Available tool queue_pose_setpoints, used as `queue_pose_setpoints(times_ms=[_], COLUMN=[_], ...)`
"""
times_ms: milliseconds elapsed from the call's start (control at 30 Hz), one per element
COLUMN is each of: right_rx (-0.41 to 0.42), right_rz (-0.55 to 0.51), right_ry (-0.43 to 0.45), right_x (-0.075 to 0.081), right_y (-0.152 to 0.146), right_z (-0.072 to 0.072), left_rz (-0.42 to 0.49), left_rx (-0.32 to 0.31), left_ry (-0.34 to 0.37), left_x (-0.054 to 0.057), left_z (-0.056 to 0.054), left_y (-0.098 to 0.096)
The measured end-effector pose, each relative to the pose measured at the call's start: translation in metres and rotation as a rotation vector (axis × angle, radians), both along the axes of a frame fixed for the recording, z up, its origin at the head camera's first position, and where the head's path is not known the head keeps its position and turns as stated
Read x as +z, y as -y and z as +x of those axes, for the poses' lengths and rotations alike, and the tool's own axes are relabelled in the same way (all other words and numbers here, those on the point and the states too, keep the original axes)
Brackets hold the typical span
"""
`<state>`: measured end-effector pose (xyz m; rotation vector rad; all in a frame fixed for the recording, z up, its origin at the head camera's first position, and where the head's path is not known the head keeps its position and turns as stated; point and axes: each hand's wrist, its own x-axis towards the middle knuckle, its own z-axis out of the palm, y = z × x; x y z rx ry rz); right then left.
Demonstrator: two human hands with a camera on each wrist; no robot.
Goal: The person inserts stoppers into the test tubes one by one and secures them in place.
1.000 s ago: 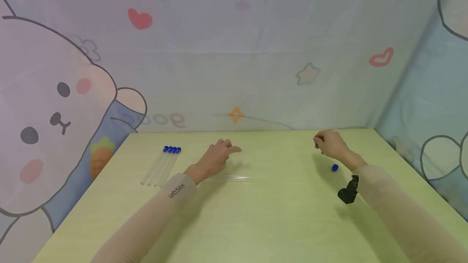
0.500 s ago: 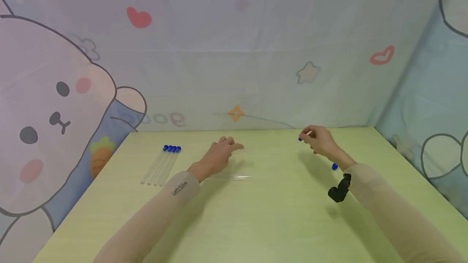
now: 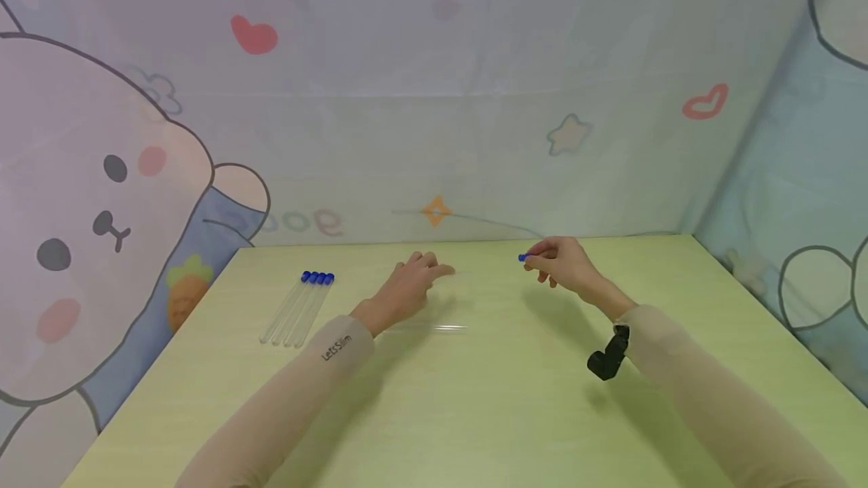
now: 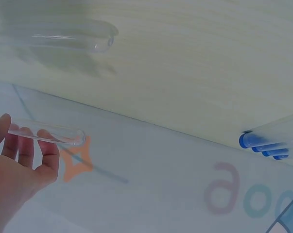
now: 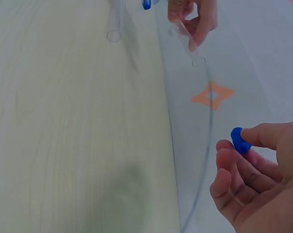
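Note:
In the head view my left hand (image 3: 405,286) is raised over the middle of the table. It grips a clear, uncapped test tube (image 4: 66,134), which the left wrist view shows between thumb and fingers. The tube's open end (image 5: 198,62) points toward my right hand (image 3: 568,269). Between thumb and fingertips, that right hand pinches a small blue cap (image 5: 240,141), held apart from the tube. Another clear test tube (image 3: 450,327) without a visible cap lies on the table below my left hand, partly hidden by the wrist.
Several clear tubes with blue caps (image 3: 301,312) lie side by side at the left of the pale yellow table (image 3: 468,405). A printed fabric backdrop (image 3: 407,111) rises behind the table's far edge. A black wrist camera (image 3: 608,354) hangs under the right sleeve.
My right hand has moved left with the blue cap, toward the left hand. The other blue cap, seen earlier on the table, is now hidden behind the right arm. The left hand has barely shifted.

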<state>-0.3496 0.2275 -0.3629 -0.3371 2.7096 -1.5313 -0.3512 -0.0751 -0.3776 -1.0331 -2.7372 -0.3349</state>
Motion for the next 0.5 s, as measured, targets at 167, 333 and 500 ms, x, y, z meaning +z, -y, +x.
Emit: queue_pose_setpoints(times_ms=[167,333,500], right_rx=[0.05,0.077,0.093], right_rz=[0.006,0.015,0.019], right_ry=[-0.008,-0.023,-0.025], right_x=[-0.003,-0.004,-0.004], right_y=[0.012,0.02,0.027], right_z=[0.001,0.004,0.003], left_rz=[-0.007,-0.031,-0.045], left_rx=[-0.01,-0.004,-0.004], left_ry=[-0.012,-0.017,-0.029], left_x=[0.0,0.0,0.001], left_z=[0.0,-0.001,-0.001], left_y=[-0.001,-0.003,-0.006])
